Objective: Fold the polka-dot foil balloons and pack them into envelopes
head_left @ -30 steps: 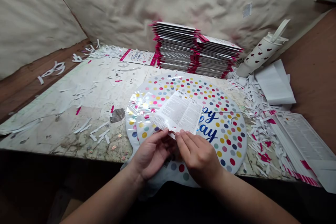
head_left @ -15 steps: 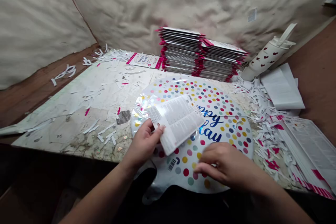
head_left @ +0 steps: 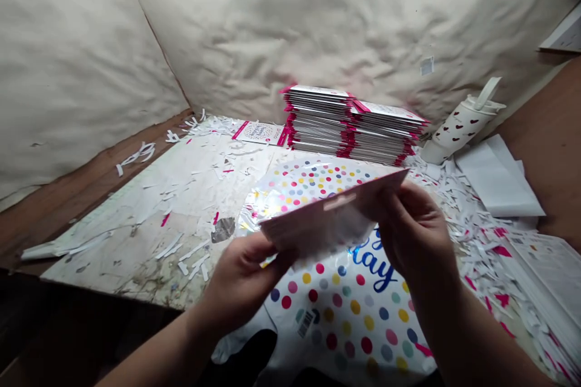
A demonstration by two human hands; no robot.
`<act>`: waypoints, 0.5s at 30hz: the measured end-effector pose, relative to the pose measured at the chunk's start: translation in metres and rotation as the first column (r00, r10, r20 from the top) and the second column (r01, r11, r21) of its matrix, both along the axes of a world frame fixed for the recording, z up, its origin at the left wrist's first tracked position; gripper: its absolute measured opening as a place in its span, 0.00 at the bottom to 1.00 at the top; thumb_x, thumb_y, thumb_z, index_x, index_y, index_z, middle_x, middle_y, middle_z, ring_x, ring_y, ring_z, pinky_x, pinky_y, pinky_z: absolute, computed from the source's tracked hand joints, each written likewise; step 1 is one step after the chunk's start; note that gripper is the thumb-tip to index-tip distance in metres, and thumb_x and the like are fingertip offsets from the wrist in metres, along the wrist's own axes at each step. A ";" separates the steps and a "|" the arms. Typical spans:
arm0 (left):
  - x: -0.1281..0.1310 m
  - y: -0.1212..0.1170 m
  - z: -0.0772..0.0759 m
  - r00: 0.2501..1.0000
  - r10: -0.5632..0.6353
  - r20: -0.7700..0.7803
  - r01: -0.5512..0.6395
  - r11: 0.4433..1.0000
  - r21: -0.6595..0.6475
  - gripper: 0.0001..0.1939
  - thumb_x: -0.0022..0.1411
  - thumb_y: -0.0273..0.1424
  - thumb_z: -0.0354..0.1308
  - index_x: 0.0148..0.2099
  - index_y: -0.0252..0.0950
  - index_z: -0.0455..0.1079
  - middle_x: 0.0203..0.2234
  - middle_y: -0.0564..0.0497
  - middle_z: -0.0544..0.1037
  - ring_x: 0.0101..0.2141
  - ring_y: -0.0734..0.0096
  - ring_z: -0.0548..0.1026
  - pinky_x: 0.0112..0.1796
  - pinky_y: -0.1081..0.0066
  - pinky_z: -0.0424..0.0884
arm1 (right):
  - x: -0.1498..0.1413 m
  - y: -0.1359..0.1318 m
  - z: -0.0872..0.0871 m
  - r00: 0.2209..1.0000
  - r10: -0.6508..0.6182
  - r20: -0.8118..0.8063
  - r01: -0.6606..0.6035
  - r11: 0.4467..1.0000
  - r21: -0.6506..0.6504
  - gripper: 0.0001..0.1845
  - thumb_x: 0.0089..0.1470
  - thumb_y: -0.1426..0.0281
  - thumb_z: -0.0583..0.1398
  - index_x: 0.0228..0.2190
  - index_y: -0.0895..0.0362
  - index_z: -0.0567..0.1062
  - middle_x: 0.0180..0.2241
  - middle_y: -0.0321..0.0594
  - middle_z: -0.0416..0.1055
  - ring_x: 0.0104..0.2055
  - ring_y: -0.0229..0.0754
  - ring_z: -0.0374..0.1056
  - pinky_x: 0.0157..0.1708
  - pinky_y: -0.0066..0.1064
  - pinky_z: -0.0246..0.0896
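Observation:
Between both hands I hold a printed card packet [head_left: 333,214], tilted so its near edge with a small hang slot faces me; it is shadowed and a little blurred. My left hand [head_left: 252,275] pinches its left end. My right hand [head_left: 417,230] grips the right end, fingers closed. Under the packet lies a large flat foil balloon [head_left: 340,308] with coloured dots and blue lettering, partly hidden by the packet and my hands. A barcode sticker [head_left: 306,323] shows near its lower left, and its bottom part hangs over the table's near edge.
Two stacks of pink-edged card packets [head_left: 318,121] stand at the back, with one packet [head_left: 259,132] lying beside them. A white tumbler with hearts [head_left: 463,127] leans at back right. White paper strips [head_left: 445,193] and more cards [head_left: 549,278] cover the table's [head_left: 149,242] right side.
My right hand has come up from over the balloon and taken the packet's right end. The packet has risen and tipped from its printed face to an edge-on tilt. The camera view has shifted.

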State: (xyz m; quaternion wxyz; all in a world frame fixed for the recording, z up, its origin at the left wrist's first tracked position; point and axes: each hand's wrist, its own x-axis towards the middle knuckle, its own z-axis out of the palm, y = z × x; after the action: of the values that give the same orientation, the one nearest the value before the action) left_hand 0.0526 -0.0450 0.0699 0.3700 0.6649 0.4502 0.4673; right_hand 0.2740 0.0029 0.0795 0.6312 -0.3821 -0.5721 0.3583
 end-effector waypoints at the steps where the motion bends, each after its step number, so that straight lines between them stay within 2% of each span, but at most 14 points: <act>1: -0.010 0.005 -0.003 0.994 0.058 -0.088 -0.052 0.996 0.073 0.11 0.56 0.28 0.59 0.43 0.40 0.74 0.33 0.52 0.79 0.35 0.63 0.77 0.38 0.69 0.73 | 0.001 0.003 -0.004 1.000 0.028 -0.003 -0.028 0.999 -0.029 0.14 0.55 0.58 0.56 0.40 0.53 0.71 0.40 0.42 0.74 0.41 0.45 0.71 0.38 0.37 0.68; 2: -0.022 0.014 -0.004 0.970 0.164 -0.181 -0.131 0.975 0.182 0.12 0.56 0.27 0.59 0.43 0.42 0.74 0.35 0.53 0.79 0.35 0.63 0.77 0.40 0.68 0.72 | 0.005 0.006 -0.010 0.999 0.048 0.009 -0.048 0.998 -0.052 0.18 0.54 0.57 0.56 0.44 0.53 0.69 0.42 0.44 0.73 0.42 0.47 0.71 0.39 0.39 0.68; 3: -0.036 0.027 -0.004 0.917 0.293 -0.272 -0.206 0.929 0.307 0.14 0.56 0.27 0.59 0.45 0.43 0.73 0.38 0.54 0.79 0.38 0.63 0.76 0.43 0.68 0.71 | 0.012 0.008 -0.016 0.998 0.050 0.026 -0.048 0.996 -0.069 0.21 0.54 0.56 0.56 0.47 0.53 0.67 0.43 0.46 0.72 0.42 0.48 0.71 0.41 0.41 0.68; 4: -0.051 0.045 -0.003 0.837 0.424 -0.346 -0.262 0.865 0.428 0.16 0.57 0.27 0.58 0.48 0.43 0.72 0.43 0.55 0.77 0.43 0.63 0.74 0.47 0.67 0.68 | 0.020 0.009 -0.022 0.999 0.030 0.044 -0.026 0.996 -0.083 0.23 0.54 0.56 0.56 0.49 0.53 0.66 0.43 0.47 0.72 0.42 0.48 0.71 0.41 0.43 0.68; 5: -0.066 0.067 -0.001 0.739 0.514 -0.436 -0.283 0.824 0.492 0.17 0.59 0.27 0.55 0.51 0.41 0.69 0.48 0.54 0.74 0.48 0.62 0.70 0.51 0.66 0.63 | 0.031 0.009 -0.030 0.998 -0.009 0.064 0.015 0.995 -0.098 0.24 0.54 0.57 0.56 0.50 0.53 0.65 0.42 0.47 0.73 0.41 0.48 0.71 0.42 0.44 0.67; 6: -0.081 0.094 -0.001 0.628 0.528 -0.573 -0.255 0.834 0.489 0.18 0.62 0.26 0.49 0.54 0.38 0.66 0.51 0.51 0.71 0.52 0.63 0.67 0.53 0.65 0.60 | 0.043 0.007 -0.038 0.994 -0.059 0.088 0.070 0.990 -0.124 0.23 0.54 0.58 0.56 0.50 0.54 0.65 0.41 0.47 0.73 0.40 0.48 0.71 0.42 0.45 0.68; 7: -0.093 0.123 -0.002 0.512 0.515 -0.688 -0.246 0.855 0.456 0.20 0.64 0.24 0.42 0.56 0.35 0.64 0.54 0.49 0.68 0.54 0.64 0.64 0.54 0.65 0.59 | 0.055 0.004 -0.046 0.987 -0.111 0.119 0.130 0.978 -0.162 0.22 0.55 0.59 0.55 0.50 0.54 0.66 0.39 0.47 0.74 0.39 0.48 0.72 0.42 0.45 0.68; 8: -0.102 0.154 -0.005 0.484 0.462 -0.743 -0.225 0.886 0.405 0.20 0.64 0.22 0.40 0.56 0.32 0.63 0.54 0.46 0.67 0.55 0.62 0.63 0.54 0.64 0.58 | 0.067 0.000 -0.054 0.975 -0.153 0.159 0.185 0.961 -0.207 0.22 0.56 0.59 0.55 0.50 0.54 0.66 0.38 0.47 0.75 0.38 0.48 0.72 0.41 0.44 0.68; 10: -0.108 0.216 -0.017 0.456 0.380 -0.805 -0.202 0.925 0.322 0.17 0.62 0.20 0.45 0.51 0.32 0.67 0.52 0.43 0.69 0.52 0.57 0.66 0.51 0.61 0.61 | 0.088 -0.013 -0.068 0.941 -0.212 0.265 0.284 0.918 -0.276 0.21 0.56 0.60 0.54 0.50 0.54 0.67 0.37 0.46 0.75 0.37 0.47 0.73 0.40 0.42 0.70; 12: -0.100 0.268 -0.031 0.443 0.310 -0.841 -0.181 0.950 0.254 0.13 0.62 0.23 0.50 0.49 0.32 0.68 0.49 0.42 0.70 0.50 0.57 0.67 0.50 0.59 0.63 | 0.102 -0.029 -0.078 0.885 -0.229 0.406 0.363 0.885 -0.291 0.20 0.55 0.60 0.55 0.49 0.53 0.68 0.37 0.45 0.76 0.37 0.47 0.73 0.37 0.37 0.72; 15: -0.078 0.320 -0.045 0.439 0.243 -0.865 -0.186 0.967 0.177 0.16 0.62 0.34 0.54 0.51 0.33 0.64 0.48 0.45 0.69 0.45 0.62 0.70 0.44 0.57 0.68 | 0.111 -0.057 -0.084 0.720 -0.144 0.678 0.365 0.911 -0.193 0.17 0.53 0.62 0.57 0.45 0.49 0.72 0.39 0.41 0.76 0.38 0.46 0.74 0.33 0.29 0.73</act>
State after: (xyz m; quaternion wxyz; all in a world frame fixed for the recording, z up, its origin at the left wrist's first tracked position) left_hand -0.0254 0.2748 0.0245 0.0048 0.7573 0.6431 0.1133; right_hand 0.3854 -0.0540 -0.0042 0.3675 -0.6532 -0.6318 0.1976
